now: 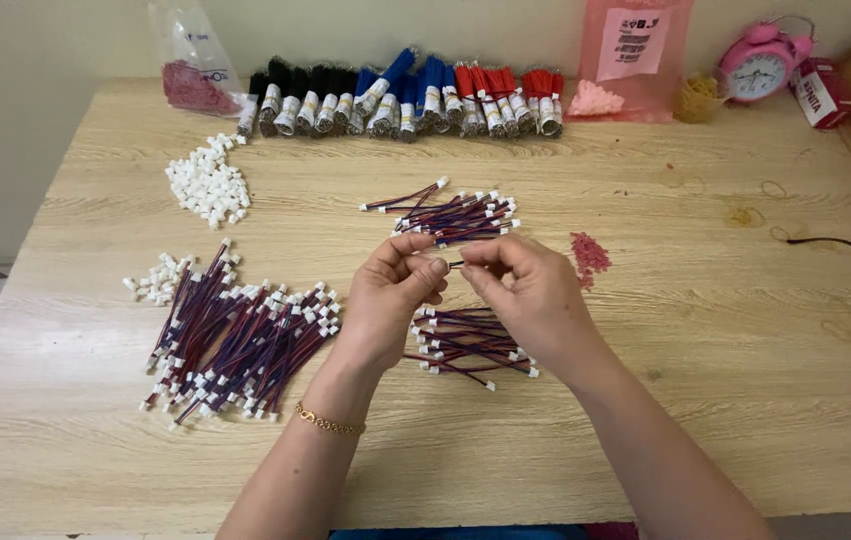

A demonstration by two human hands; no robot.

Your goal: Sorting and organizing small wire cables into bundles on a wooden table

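My left hand [390, 295] and my right hand [525, 290] meet above the middle of the wooden table [705, 400]. Their fingertips pinch a short wire lead with a small white connector [442, 265] between them. The wire's far end is hidden by my fingers. Just beyond my hands lies a small bundle of red, blue and black wire leads with white plugs [460, 215]. Under my right wrist sits another small heap of the same leads [470, 345]. A large pile of leads [235, 345] lies to the left of my left hand.
Loose white connector housings [208, 185] lie at the far left, with a smaller cluster [157, 280] nearer. Taped wire bundles in black, blue and red [405, 100] line the back edge. Small pink pieces [588, 255], a pink bag [635, 55], a pink clock [757, 65] and rubber bands [745, 215] lie to the right.
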